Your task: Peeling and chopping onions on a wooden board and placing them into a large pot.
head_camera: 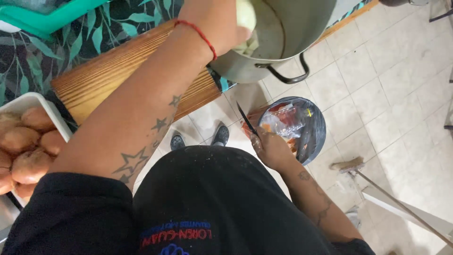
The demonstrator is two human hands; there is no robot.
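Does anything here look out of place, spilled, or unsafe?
Mostly orderly. Two oddities: the metal pot juts past the table edge, over the floor, and the right hand holds the knife low above the lined bin, blade pointing up. The left hand holds a peeled potato at the pot.

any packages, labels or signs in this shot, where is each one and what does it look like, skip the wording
Clear plastic wrapper: crumpled in the dark-lined trash bin on the floor, beside the right hand and its knife; see-through with red and yellow patches.
Printed logo: on the person's black shirt, bottom of the view; red and blue lettering over a blue shape.
No signs or screens show.
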